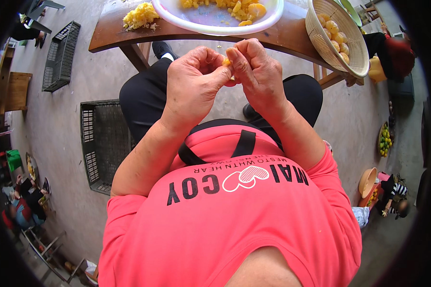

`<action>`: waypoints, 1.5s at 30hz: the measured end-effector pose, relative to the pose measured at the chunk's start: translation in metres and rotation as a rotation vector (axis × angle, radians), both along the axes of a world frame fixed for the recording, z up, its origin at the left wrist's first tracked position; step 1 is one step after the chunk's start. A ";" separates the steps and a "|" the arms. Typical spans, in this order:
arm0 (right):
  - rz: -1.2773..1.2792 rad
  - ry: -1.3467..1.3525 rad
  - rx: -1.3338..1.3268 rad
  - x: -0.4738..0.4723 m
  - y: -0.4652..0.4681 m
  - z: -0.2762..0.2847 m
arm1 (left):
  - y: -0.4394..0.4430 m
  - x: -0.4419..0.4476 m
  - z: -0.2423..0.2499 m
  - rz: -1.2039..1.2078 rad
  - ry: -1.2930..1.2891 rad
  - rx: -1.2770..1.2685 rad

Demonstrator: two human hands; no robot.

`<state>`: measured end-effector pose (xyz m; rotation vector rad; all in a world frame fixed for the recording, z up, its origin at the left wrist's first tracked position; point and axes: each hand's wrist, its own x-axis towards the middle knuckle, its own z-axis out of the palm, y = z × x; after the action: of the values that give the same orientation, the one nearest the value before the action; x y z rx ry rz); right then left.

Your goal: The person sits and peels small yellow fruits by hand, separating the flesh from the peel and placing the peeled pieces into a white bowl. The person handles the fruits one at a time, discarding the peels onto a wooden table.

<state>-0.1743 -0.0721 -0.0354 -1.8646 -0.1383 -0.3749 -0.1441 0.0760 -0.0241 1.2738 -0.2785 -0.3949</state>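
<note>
Before my chest, my left hand [199, 80] and my right hand [260, 71] meet at the fingertips. Both pinch a small piece of orange citrus flesh [227, 62] between thumbs and fingers; most of it is hidden by the fingers. Just beyond them, a white plastic basin [215, 27] rests at the edge of the wooden table [111, 27] and holds loose orange citrus segments [242, 9]. A pile of pale yellow citrus scraps [140, 17] lies on the table left of the basin. At the right, peeled whole citrus fruits [332, 27] sit in a cream plastic mesh basket [318, 43].
A dark plastic crate [106, 143] stands on the floor by my knee at the left, another crate [60, 57] farther off. Several people sit around the room's edges. A basket of green and yellow fruit [385, 140] and a peach-coloured basin [367, 183] are at the right.
</note>
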 end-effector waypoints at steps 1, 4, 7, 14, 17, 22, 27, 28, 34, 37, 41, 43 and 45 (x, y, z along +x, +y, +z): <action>0.013 -0.033 0.027 0.001 0.000 -0.001 | 0.001 0.000 0.000 -0.011 0.004 -0.001; 0.004 -0.143 -0.082 0.005 -0.001 -0.002 | 0.004 0.003 0.000 -0.057 0.064 -0.058; 0.024 -0.034 -0.018 0.002 -0.004 0.000 | 0.008 0.008 -0.002 -0.108 0.197 -0.112; 0.240 0.353 0.668 0.000 -0.008 -0.002 | 0.015 0.014 -0.007 -0.216 0.376 -0.314; 0.270 0.377 0.744 0.001 -0.008 -0.002 | 0.016 0.018 -0.004 -0.274 0.476 -0.315; 0.197 0.303 0.497 -0.002 -0.001 0.005 | 0.016 0.018 0.000 -0.285 0.600 -0.483; 0.198 0.296 0.474 -0.004 0.004 0.012 | 0.013 0.014 -0.003 -0.216 0.347 -0.159; 0.198 0.303 0.460 -0.004 0.003 0.012 | 0.013 0.013 -0.003 -0.194 0.334 -0.166; 0.188 0.370 0.405 -0.004 -0.001 0.015 | 0.013 0.008 0.001 -0.134 0.240 -0.043; 0.213 0.379 0.484 -0.004 -0.001 0.014 | 0.011 0.006 0.002 -0.125 0.221 -0.026; 0.212 0.386 0.748 -0.003 0.002 0.010 | 0.008 0.002 0.003 -0.106 0.206 -0.066; 0.243 0.420 0.898 -0.003 -0.003 0.011 | 0.008 0.000 0.005 -0.141 0.259 -0.138; 0.243 0.431 0.960 -0.004 -0.007 0.013 | 0.008 -0.001 0.009 -0.164 0.284 -0.191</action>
<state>-0.1780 -0.0788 -0.0226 -0.9245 0.1023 0.1372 -0.1456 0.0837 -0.0155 0.9959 -0.1742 -0.6666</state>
